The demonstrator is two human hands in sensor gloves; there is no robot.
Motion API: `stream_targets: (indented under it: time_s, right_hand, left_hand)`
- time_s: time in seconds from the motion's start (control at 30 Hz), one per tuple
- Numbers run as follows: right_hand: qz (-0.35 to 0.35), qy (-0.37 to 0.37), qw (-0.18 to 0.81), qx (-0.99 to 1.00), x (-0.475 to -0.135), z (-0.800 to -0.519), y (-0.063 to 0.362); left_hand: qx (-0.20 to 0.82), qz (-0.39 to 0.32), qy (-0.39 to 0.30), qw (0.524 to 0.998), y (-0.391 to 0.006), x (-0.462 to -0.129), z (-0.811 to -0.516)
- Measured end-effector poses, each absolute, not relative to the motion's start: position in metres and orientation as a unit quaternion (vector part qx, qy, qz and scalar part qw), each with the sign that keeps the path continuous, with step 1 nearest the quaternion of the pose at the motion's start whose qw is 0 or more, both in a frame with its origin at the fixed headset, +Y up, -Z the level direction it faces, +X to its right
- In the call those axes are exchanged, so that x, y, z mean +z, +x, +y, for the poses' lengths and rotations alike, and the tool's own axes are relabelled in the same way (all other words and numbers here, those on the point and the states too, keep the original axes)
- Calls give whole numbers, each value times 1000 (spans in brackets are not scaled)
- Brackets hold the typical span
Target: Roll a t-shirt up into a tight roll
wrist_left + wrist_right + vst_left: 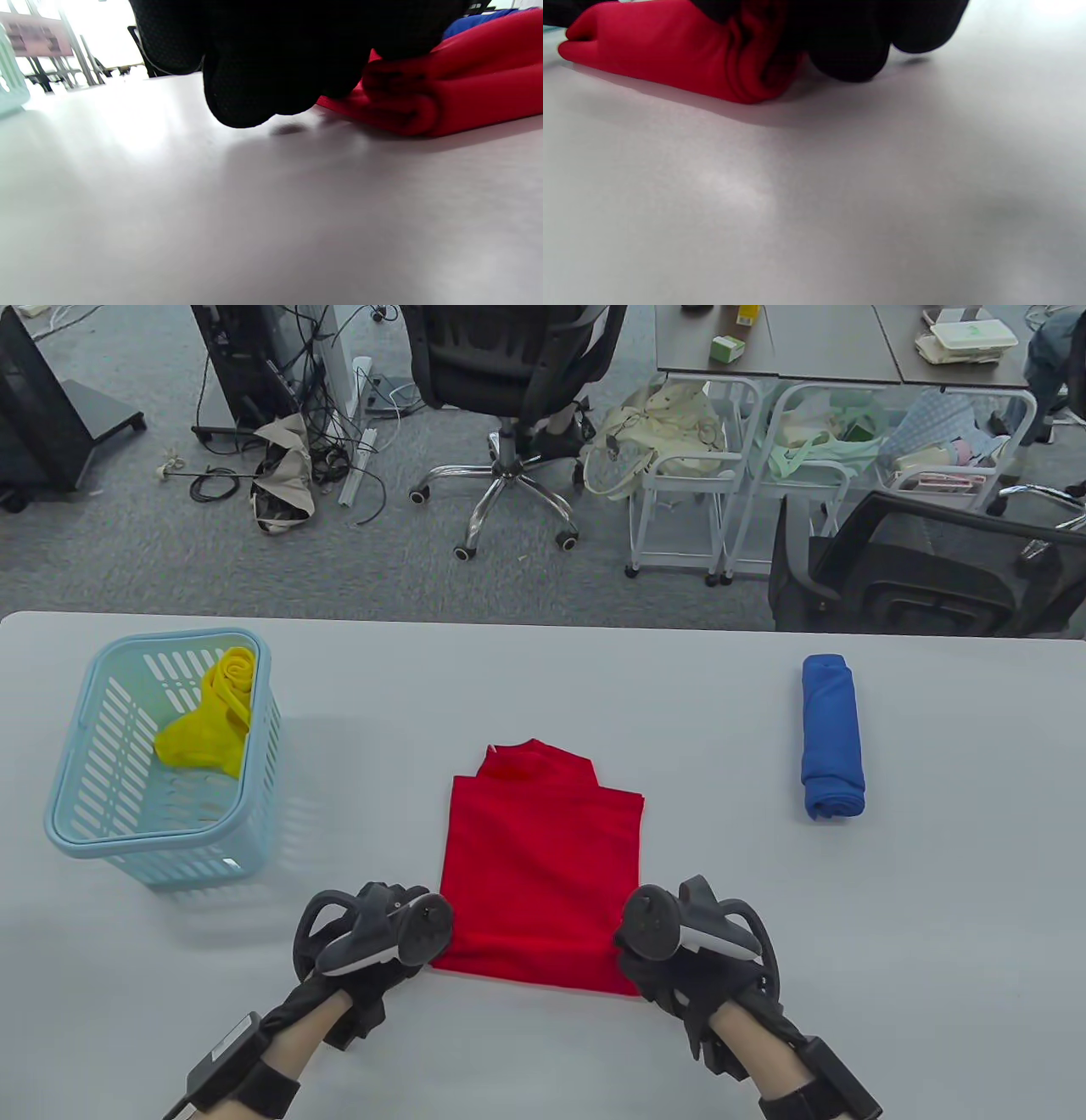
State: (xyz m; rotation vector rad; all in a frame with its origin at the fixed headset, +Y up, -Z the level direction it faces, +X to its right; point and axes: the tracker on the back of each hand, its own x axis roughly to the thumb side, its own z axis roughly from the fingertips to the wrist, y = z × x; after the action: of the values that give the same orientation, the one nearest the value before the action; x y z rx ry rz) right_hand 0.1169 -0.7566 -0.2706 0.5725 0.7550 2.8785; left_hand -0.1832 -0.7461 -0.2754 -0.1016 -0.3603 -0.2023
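A red t-shirt (pixel 539 857) lies folded into a narrow strip in the middle of the table, collar toward the far side. Its near edge is turned over into a low roll (pixel 466 93), also seen as a roll end (pixel 670 55) in the right wrist view. My left hand (pixel 407 937) grips the near left corner of that roll, fingers curled onto the cloth. At the near right corner my right hand (pixel 645 950) grips the other end the same way. The fingertips are hidden under the trackers in the table view.
A light blue basket (pixel 102 814) with a yellow cloth (pixel 212 712) in it stands at the left. A rolled blue shirt (pixel 831 738) lies at the right. Bare table (pixel 543 1052) stretches between my arms toward the near edge.
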Motion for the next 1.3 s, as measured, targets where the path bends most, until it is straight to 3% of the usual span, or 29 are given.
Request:
stream_targets:
  time_s: [0.1,0.2,0.33,0.4,0.5,0.57,0.67,0.73,0.83,1.13,1.3]
  right_hand:
    - [255,182,65,947,-271,-758,120]
    - [257,180,71,947,-271,-758,121]
    - [255,178,69,948,-270,-758,121]
    - [244,151,62,956,-271,-754,124]
    - [148,94,-58,983,-263,-740,122]
    - [104,114,-92,984,-256,-729,115]
    - [146,226,9,963,-247,-728,102]
    - [167,234,-7,958,-242,-739,93]
    - [172,229,-123,950,-243,-756,87]
    - [150,226,-74,960,-254,-752,93]
    - [203,229,25,952,-262,-746,104]
  left_hand:
    - [-36,-189,-20,981,-177,-267,-733]
    - [8,-274,-36,961,-163,-256,-729]
    - [-104,-304,-90,943,-146,-247,-752]
    - [-137,-304,-64,940,-144,-246,-755]
    - [-116,-303,-82,942,-143,-249,-756]
    - [-126,-302,-79,942,-144,-251,-758]
    - [-119,-301,-84,943,-144,-254,-759]
    - [-122,-300,-83,943,-144,-254,-759]
    - [-146,-295,-66,942,-141,-253,-760]
    - [-136,-289,-24,947,-139,-255,-755]
    - [-16,-285,-105,953,-153,-264,-747]
